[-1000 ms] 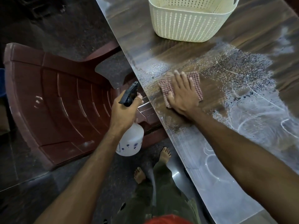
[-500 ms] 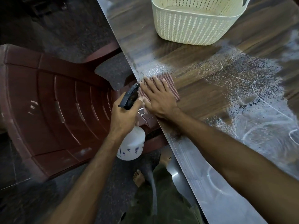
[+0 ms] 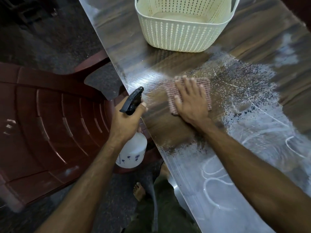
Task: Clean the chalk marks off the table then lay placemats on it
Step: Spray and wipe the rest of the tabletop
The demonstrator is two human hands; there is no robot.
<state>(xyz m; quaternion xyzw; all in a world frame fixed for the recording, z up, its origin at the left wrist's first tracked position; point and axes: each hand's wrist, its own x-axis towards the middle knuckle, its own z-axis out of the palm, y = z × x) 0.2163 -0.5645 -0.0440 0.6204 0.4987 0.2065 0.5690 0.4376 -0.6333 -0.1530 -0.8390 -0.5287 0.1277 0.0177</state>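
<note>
My right hand (image 3: 191,101) presses flat on a red checked cloth (image 3: 204,86) lying on the dark wooden table (image 3: 161,125). White chalk marks (image 3: 213,175) loop across the table near its front edge, and wet, speckled chalk smears (image 3: 244,91) spread to the right of the cloth. Beside the table's left edge, my left hand (image 3: 125,121) grips a white spray bottle (image 3: 133,153) by its neck, below the black trigger head (image 3: 133,101).
A cream perforated plastic basket (image 3: 181,34) stands on the table beyond the cloth. A dark red plastic chair (image 3: 50,118) sits at the left, close to the table edge. My bare foot (image 3: 138,190) is on the floor below.
My right hand has slid the cloth from the table's left edge back toward the right, over the wet surface. The left hand with the spray bottle has stayed put.
</note>
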